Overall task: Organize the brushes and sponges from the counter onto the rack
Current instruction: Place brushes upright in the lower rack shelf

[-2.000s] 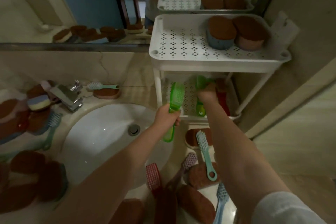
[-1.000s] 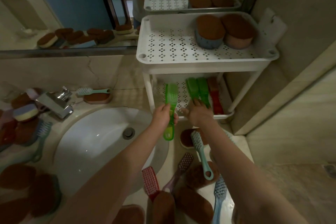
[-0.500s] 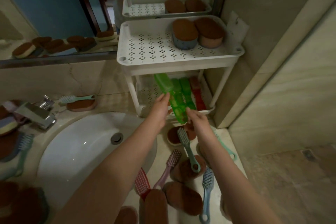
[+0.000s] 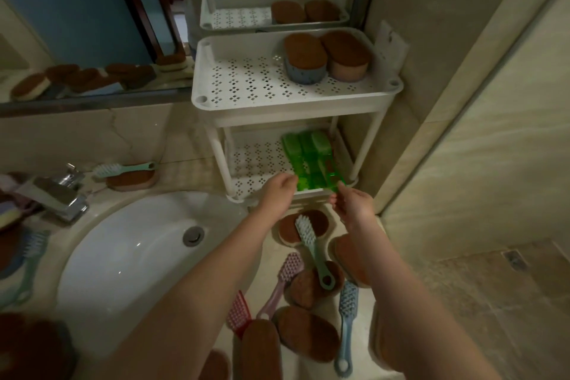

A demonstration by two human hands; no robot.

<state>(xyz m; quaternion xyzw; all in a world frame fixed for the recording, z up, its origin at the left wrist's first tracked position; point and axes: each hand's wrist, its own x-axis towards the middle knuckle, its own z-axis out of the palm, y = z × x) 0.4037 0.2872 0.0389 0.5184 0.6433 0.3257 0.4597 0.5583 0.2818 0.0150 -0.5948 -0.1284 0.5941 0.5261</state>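
A white two-tier rack stands on the counter against the mirror. Its top shelf holds a blue-based sponge and a pink-based sponge. Three green brushes lie side by side on the lower shelf, handles toward me. My left hand pinches the handle end of the leftmost one. My right hand touches the handle tip of the rightmost one with its fingertips. A mint brush, pink brush, blue brush, red brush and several brown sponges lie on the counter below.
The white sink and chrome faucet fill the left. Another mint brush rests on a sponge by the wall. More sponges and brushes sit at the far left edge. A tiled wall closes the right side.
My left hand has carried the green brush onto the lower shelf and laid it beside the other two. My right hand drew back to the handle ends. The camera swung right.
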